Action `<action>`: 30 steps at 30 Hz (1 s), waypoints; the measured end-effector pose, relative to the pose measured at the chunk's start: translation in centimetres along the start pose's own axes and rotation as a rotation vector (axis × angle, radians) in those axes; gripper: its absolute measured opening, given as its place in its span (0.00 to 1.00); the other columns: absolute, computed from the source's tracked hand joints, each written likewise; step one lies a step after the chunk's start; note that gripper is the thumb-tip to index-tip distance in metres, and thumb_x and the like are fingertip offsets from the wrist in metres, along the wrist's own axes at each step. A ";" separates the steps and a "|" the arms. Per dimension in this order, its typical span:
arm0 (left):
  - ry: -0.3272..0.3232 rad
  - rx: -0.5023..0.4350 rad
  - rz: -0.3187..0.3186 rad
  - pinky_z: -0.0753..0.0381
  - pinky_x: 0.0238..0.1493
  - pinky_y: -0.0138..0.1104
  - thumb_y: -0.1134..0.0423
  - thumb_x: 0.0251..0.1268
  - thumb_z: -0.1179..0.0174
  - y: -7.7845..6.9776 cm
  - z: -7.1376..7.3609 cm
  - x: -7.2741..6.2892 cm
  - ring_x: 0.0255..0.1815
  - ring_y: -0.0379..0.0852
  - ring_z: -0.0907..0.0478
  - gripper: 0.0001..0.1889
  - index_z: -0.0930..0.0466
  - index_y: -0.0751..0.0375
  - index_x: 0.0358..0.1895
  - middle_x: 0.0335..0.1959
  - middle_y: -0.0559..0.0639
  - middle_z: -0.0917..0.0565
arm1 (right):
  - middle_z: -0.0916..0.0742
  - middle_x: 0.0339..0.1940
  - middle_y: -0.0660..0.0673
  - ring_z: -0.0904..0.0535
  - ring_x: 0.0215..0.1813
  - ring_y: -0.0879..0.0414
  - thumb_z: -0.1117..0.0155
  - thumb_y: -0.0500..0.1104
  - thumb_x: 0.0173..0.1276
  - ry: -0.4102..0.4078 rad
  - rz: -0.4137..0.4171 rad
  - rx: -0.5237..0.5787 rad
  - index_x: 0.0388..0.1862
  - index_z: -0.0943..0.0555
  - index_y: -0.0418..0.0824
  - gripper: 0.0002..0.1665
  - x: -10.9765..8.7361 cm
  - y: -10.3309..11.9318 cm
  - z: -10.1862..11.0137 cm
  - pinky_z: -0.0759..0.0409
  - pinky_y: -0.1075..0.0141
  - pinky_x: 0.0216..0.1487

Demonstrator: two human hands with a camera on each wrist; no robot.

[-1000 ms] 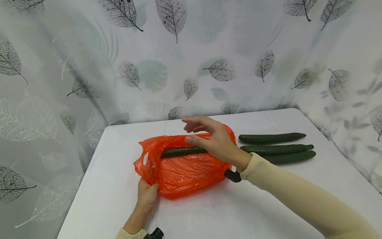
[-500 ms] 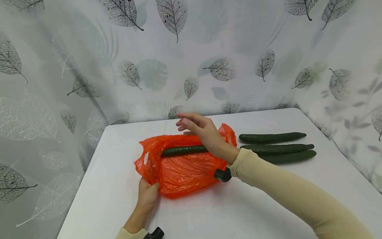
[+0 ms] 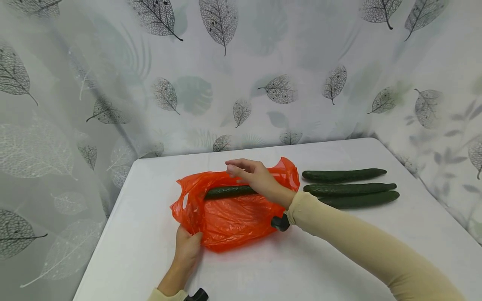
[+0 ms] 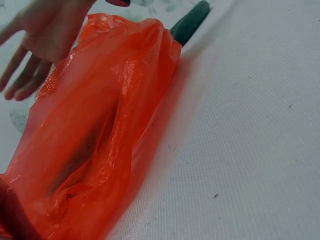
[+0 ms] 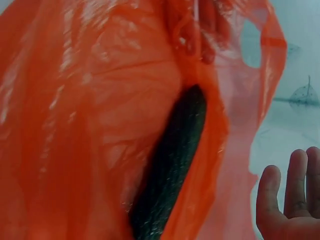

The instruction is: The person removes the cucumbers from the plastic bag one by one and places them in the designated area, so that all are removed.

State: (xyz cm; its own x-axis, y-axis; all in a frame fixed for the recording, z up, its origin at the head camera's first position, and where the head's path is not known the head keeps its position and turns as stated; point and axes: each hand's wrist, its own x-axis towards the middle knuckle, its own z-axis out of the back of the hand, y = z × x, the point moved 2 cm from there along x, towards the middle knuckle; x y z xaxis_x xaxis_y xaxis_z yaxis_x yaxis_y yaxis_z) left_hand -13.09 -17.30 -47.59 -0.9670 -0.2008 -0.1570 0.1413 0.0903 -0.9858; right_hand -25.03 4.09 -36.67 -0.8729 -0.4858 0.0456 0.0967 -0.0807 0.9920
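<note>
A thin orange-red plastic bag [image 3: 237, 223] lies on its side across the middle of the table, its mouth gaping. One dark green cucumber [image 3: 229, 192] rests inside; the right wrist view shows this cucumber [image 5: 172, 165] at full width against the film. My left hand [image 3: 187, 247] grips the bag's front left edge, and its fingers show through the film in the right wrist view. Above the bag hovers my right hand [image 3: 260, 179], fingers loosely bent and holding nothing. It hides the right part of the cucumber.
Right of the bag, three more cucumbers lie roughly side by side: a back one [image 3: 344, 175], a middle one [image 3: 350, 189] and a front one [image 3: 363, 200]. The white table [image 3: 301, 267] meets a leaf-print curtain [image 3: 241, 62] at the back.
My right hand has shifted slightly left over the bag, and its fingers have dropped a little in the last half second. The left hand, bag and cucumbers stay put.
</note>
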 end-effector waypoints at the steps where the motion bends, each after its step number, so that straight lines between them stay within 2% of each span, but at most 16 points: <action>1: 0.000 -0.001 -0.002 0.26 0.61 0.31 0.82 0.63 0.57 0.0 0.0 0.0 0.65 0.55 0.34 0.33 0.45 0.68 0.74 0.69 0.60 0.32 | 0.16 0.60 0.44 0.22 0.63 0.44 0.40 0.52 0.76 0.006 -0.014 -0.016 0.68 0.22 0.47 0.25 0.0 -0.3 0.0 0.26 0.48 0.65; 5: -0.003 0.005 -0.014 0.27 0.61 0.31 0.82 0.63 0.57 -0.1 -0.1 -0.1 0.66 0.56 0.33 0.33 0.45 0.69 0.74 0.69 0.62 0.32 | 0.17 0.61 0.47 0.23 0.64 0.46 0.39 0.55 0.75 0.027 -0.066 -0.094 0.69 0.23 0.45 0.29 0.1 -1.3 0.1 0.28 0.45 0.66; 11: -0.001 0.001 -0.005 0.26 0.62 0.32 0.81 0.64 0.57 -0.2 -0.1 -0.3 0.66 0.56 0.34 0.33 0.47 0.69 0.75 0.70 0.62 0.33 | 0.17 0.61 0.48 0.24 0.64 0.49 0.42 0.59 0.75 0.052 -0.122 -0.208 0.70 0.24 0.42 0.33 0.5 -2.9 0.2 0.29 0.51 0.68; 16: 0.000 -0.002 0.004 0.26 0.61 0.31 0.82 0.64 0.57 -0.1 -0.1 -0.1 0.66 0.56 0.34 0.33 0.46 0.68 0.74 0.69 0.61 0.33 | 0.17 0.60 0.50 0.24 0.62 0.52 0.41 0.59 0.74 0.045 -0.122 -0.312 0.69 0.23 0.42 0.32 0.9 -4.1 0.4 0.29 0.53 0.67; 22: -0.003 -0.020 0.014 0.27 0.61 0.29 0.82 0.64 0.57 -0.1 0.0 -0.2 0.67 0.56 0.34 0.33 0.47 0.67 0.74 0.70 0.60 0.33 | 0.18 0.62 0.49 0.26 0.65 0.52 0.37 0.60 0.72 0.027 -0.136 -0.454 0.68 0.22 0.43 0.33 1.0 -4.8 0.4 0.29 0.52 0.68; 30: -0.014 -0.003 0.008 0.28 0.62 0.29 0.81 0.65 0.57 -0.1 0.1 -0.2 0.68 0.56 0.36 0.33 0.48 0.69 0.75 0.70 0.62 0.34 | 0.18 0.63 0.47 0.25 0.65 0.51 0.34 0.57 0.70 0.006 -0.170 -0.522 0.68 0.23 0.43 0.33 1.1 -5.4 0.5 0.28 0.52 0.67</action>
State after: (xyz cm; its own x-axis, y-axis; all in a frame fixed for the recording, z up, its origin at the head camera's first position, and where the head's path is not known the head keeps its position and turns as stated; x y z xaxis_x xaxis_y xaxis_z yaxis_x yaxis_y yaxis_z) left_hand -12.85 -17.31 -47.51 -0.9628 -0.2136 -0.1655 0.1482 0.0944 -0.9844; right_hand -26.78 4.38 -41.89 -0.8945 -0.4326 -0.1128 0.1799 -0.5791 0.7952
